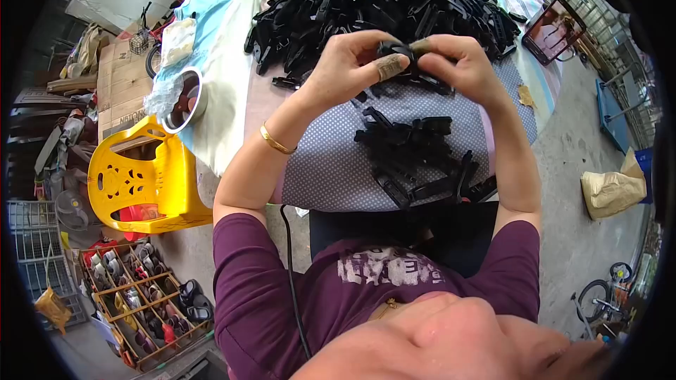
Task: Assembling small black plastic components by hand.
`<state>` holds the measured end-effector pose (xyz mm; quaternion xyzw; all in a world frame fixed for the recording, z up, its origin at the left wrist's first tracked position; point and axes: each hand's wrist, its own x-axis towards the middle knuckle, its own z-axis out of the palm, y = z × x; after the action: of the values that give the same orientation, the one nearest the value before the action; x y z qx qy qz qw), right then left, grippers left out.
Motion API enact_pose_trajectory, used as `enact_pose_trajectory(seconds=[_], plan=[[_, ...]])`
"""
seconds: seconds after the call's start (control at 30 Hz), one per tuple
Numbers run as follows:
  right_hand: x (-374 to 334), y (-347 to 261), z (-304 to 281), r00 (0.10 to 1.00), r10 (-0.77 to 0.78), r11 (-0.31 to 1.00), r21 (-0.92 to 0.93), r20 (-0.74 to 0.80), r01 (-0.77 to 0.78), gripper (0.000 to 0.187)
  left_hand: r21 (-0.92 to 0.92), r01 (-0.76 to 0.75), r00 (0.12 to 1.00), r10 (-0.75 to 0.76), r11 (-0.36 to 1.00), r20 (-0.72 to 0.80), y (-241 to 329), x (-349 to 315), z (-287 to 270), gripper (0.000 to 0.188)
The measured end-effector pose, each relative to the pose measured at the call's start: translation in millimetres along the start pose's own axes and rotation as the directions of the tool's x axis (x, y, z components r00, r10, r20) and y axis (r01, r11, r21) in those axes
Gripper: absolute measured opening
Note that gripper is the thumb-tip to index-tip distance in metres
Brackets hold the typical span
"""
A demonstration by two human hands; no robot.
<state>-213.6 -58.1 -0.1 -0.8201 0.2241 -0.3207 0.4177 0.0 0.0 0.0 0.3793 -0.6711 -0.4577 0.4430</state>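
Both hands meet over the table, closed on a small black plastic part (398,49) whose exact kind I cannot make out. My left hand (345,67) pinches it from the left, with tan tape wrapped round the thumb. From the other side my right hand (461,67) grips it between thumb and fingers; a fingertip there also looks wrapped. Just beyond the hands rises a large heap of black plastic parts (380,0). Nearer to me, a smaller group of similar black parts (408,148) lies on the dotted tablecloth (317,169).
A metal bowl (199,102) with round reddish things stands at the table's left, beside a yellow plastic chair (176,176). A phone or tablet (555,32) is propped at the right edge. A shoe rack (141,302) and a paper sack (612,193) are on the floor.
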Motion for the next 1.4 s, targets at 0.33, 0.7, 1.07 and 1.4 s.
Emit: enact_pose_trajectory(seconds=[0.33, 0.7, 1.07, 1.4], plan=[[-10, 7, -3, 0.997, -0.07, 0.705, -0.708, -0.026, 0.03, 0.016, 0.302, -0.429, 0.81, 0.214, 0.851, 0.546, 16, -8, 38, 0.043], [-12, 5, 12, 0.997, 0.059, 0.463, -0.886, 0.059, 0.025, 0.021, 0.846, -0.009, 0.971, 0.207, 0.533, -0.12, -14, 90, 37, 0.047], [-5, 4, -7, 0.907, -0.045, 0.974, 0.185, -0.419, 0.134, 0.032, -0.207, 0.05, 0.971, -0.096, 0.977, -0.22, -12, 50, 13, 0.033], [0, 11, 9, 0.896, -0.263, 0.953, -0.244, -0.358, 0.182, 0.021, -0.265, 0.093, 0.965, -0.152, 0.96, -0.212, -1, 20, 21, 0.032]])
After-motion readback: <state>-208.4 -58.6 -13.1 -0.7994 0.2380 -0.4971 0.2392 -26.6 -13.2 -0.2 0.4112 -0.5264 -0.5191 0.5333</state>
